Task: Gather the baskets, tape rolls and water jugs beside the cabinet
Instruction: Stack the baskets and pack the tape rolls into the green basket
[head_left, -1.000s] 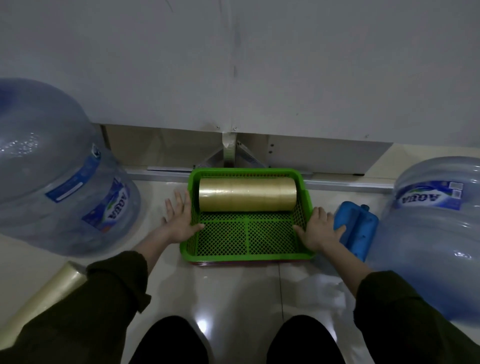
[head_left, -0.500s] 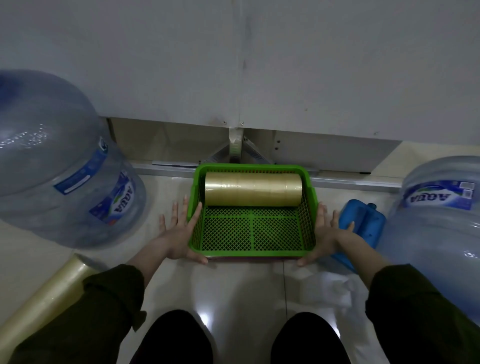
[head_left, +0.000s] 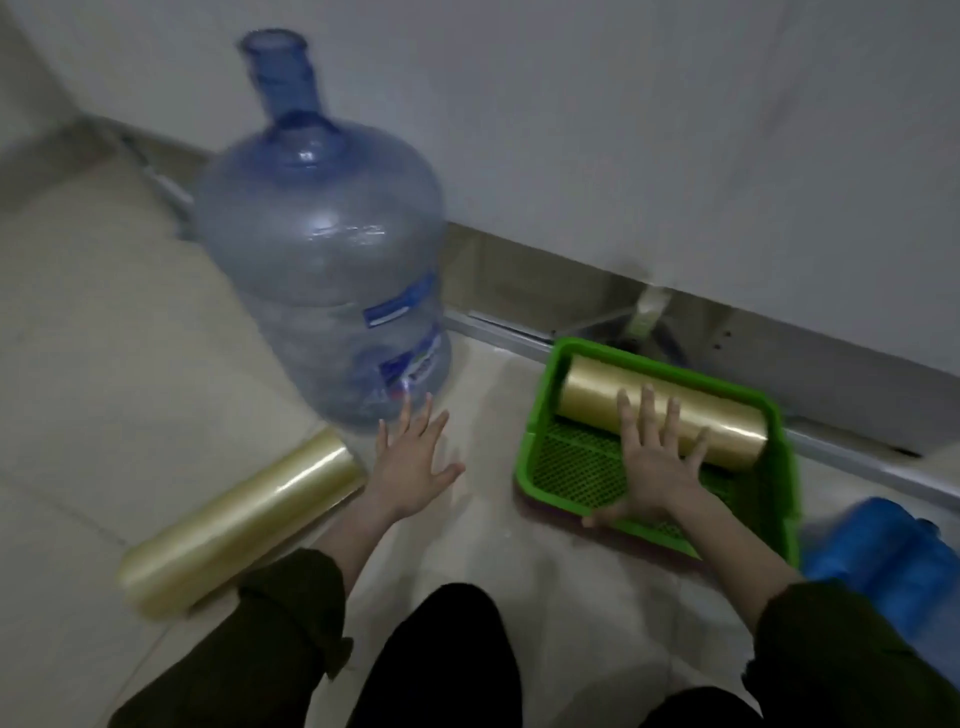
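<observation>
Pale floor (head_left: 104, 338), hands (head_left: 410, 467) (head_left: 657, 462) splayed flat

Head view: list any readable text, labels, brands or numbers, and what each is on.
None can be read.
Water jug: two blue-and-white labels on its side, too blurred to read.
Tape roll in the green basket, tape roll on the floor, blue object: no print visible.

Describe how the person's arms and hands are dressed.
Both arms wear dark olive-green long sleeves, the left sleeve and right sleeve bunched at the forearm. The left hand and right hand are bare: no gloves, rings or watch visible.
</observation>
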